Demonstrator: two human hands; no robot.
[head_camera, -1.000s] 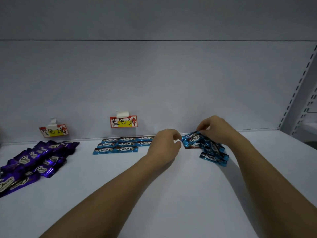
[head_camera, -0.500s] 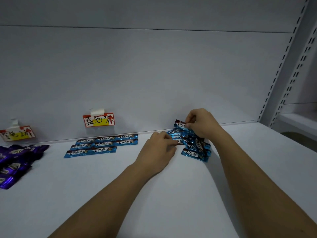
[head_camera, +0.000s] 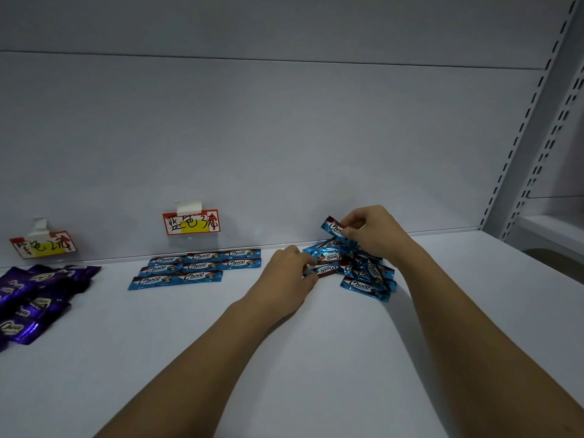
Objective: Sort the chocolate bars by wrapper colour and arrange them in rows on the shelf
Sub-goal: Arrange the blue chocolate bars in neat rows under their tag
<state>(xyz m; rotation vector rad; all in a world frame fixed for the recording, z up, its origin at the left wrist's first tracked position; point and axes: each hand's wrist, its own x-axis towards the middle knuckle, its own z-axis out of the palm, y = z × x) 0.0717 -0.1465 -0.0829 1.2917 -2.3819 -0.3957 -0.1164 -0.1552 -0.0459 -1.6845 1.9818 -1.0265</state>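
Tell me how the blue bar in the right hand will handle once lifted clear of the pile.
The blue bar juts unsupported from the right hand without drooping, so probably fairly stiff. Its glossy wrapper may be slippery. Flat, so unlikely to roll.

This looks like a shop — a retail display bay. At the right edge of the frame stand grey slotted uprights (head_camera: 518, 147) of the kind that carry adjustable shelving, with a plain grey back panel (head_camera: 284, 137) behind a white shelf (head_camera: 316, 358). Two handwritten price tags (head_camera: 191, 222) are taped to the panel at lower left and centre — one above neat rows of blue chocolate bars (head_camera: 196, 268), the other above a heap of purple bars (head_camera: 34, 298).
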